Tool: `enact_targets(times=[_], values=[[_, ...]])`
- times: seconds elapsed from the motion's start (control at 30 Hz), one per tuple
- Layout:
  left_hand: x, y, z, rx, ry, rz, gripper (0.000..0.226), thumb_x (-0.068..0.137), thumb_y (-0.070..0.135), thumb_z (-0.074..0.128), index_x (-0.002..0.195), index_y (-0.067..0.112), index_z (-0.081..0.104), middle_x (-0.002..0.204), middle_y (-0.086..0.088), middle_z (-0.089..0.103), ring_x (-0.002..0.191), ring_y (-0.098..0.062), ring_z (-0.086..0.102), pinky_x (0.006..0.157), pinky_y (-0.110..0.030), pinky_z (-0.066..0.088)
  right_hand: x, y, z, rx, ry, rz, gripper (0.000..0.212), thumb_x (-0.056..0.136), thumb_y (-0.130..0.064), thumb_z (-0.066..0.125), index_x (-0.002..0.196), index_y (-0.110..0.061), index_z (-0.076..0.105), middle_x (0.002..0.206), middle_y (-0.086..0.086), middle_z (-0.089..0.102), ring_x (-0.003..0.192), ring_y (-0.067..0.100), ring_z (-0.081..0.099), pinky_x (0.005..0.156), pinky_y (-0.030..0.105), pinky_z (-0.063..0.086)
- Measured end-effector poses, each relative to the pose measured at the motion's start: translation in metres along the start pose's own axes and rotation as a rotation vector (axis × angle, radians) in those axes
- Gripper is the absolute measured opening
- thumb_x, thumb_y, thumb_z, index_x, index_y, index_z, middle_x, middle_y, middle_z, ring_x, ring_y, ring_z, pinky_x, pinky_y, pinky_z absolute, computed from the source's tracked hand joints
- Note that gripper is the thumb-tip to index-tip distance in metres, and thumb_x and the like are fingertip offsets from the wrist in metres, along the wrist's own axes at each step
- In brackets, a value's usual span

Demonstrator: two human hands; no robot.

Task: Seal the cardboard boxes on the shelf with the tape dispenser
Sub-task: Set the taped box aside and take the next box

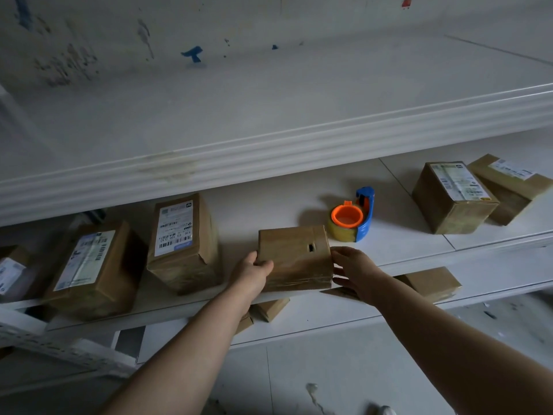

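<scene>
A small brown cardboard box [294, 256] with a little hole in its top sits at the front of the middle shelf [398, 250]. My left hand [253, 272] grips its left side, thumb on the front face. My right hand [354, 269] lies against its right side with the fingers fairly straight. Just behind the box to the right lies the tape dispenser [354, 218], blue with an orange hub and a roll of clear tape. Neither hand touches it.
Labelled boxes stand on the same shelf: two at the left [184, 244] [92, 268], a third at the far left edge [13, 274], and two at the right [453, 197] [508, 187]. More boxes [431, 283] lie on the shelf below. A white shelf [269, 151] overhangs above.
</scene>
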State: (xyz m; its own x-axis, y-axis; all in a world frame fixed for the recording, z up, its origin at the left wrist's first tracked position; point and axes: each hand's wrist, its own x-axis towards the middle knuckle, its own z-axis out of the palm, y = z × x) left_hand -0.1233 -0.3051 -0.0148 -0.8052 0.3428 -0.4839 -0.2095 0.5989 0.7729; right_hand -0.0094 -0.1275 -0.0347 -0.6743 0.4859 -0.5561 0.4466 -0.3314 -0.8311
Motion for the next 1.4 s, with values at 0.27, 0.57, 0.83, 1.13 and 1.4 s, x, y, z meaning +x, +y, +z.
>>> enact_targets(times=[0.27,0.57,0.83,1.13,1.4], values=[[0.008,0.008,0.005,0.306,0.082,0.105,0.036,0.096,0.033,0.047,0.131,0.023,0.045,0.113,0.003,0.057,0.103,-0.022,0.055,0.091,-0.034,0.045,-0.003,-0.002,0.005,-0.239,0.054,-0.047,0.041,0.085,-0.036,0.068,0.119,-0.022,0.049,0.109,0.007,0.062,0.101,0.026,0.061,0.068,0.033,0.054],[0.017,0.002,-0.009,-0.182,0.079,0.015,0.039,0.096,0.001,0.043,0.125,0.026,0.044,0.132,-0.008,0.05,0.112,-0.024,0.053,0.092,-0.038,0.049,-0.015,-0.008,-0.009,0.004,-0.007,-0.259,0.043,0.081,-0.009,0.073,0.12,-0.02,0.058,0.11,-0.003,0.069,0.101,0.017,0.064,0.073,0.027,0.045],[0.017,-0.004,-0.006,-0.136,0.105,-0.035,0.041,0.09,-0.003,0.049,0.113,0.027,0.037,0.116,-0.006,0.054,0.106,-0.023,0.053,0.097,-0.045,0.047,-0.012,-0.001,0.0,-0.06,-0.083,-0.225,0.057,0.079,0.003,0.071,0.129,-0.019,0.055,0.11,0.004,0.059,0.097,0.021,0.064,0.095,0.047,0.05],[0.016,0.004,-0.009,-0.097,0.076,-0.006,0.032,0.092,0.014,0.055,0.119,0.024,0.04,0.116,-0.004,0.054,0.101,-0.023,0.054,0.086,-0.04,0.051,-0.003,0.0,0.001,-0.058,0.009,-0.255,0.042,0.088,-0.012,0.067,0.128,-0.02,0.057,0.109,0.003,0.064,0.099,0.019,0.061,0.087,0.035,0.051],[0.015,0.015,0.005,0.389,0.125,0.033,0.044,0.09,0.043,0.049,0.12,0.013,0.041,0.114,-0.012,0.057,0.099,-0.032,0.059,0.085,-0.043,0.055,0.005,-0.001,0.004,-0.095,0.072,-0.265,0.032,0.096,-0.013,0.053,0.128,-0.017,0.058,0.107,-0.004,0.061,0.113,0.023,0.056,0.106,0.044,0.041]])
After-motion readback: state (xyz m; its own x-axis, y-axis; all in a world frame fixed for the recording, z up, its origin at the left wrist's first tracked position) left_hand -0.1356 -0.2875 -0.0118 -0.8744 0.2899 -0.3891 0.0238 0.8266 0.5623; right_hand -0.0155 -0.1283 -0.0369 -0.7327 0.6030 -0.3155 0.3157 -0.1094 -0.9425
